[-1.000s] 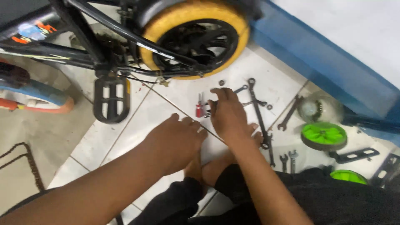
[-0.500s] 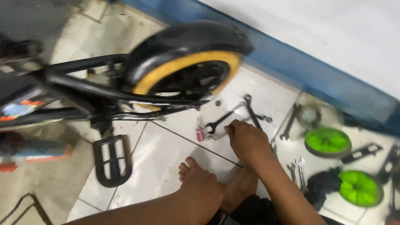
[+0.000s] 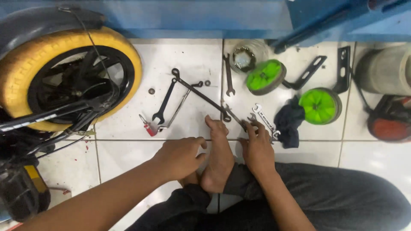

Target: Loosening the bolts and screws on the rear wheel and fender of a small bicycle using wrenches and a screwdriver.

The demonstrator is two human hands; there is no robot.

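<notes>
Wrenches (image 3: 262,121) lie on the floor tiles, touched by the right hand's (image 3: 258,149) spread fingers; beyond them, a glass jar (image 3: 247,54) holds small metal parts; left hand (image 3: 180,157) is loosely curled, empty

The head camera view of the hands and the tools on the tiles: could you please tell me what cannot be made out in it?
- Right hand: its fingertips cover the end of the spanner, so a grip cannot be confirmed.
- Left hand: the palm is hidden beneath; whether it holds anything is unclear.
- Yellow-tyred wheel: the bicycle is cut off by the left edge.
- Clear jar: the contents are too small to identify.
- Red-and-black thing: cut off at the right edge.
</notes>
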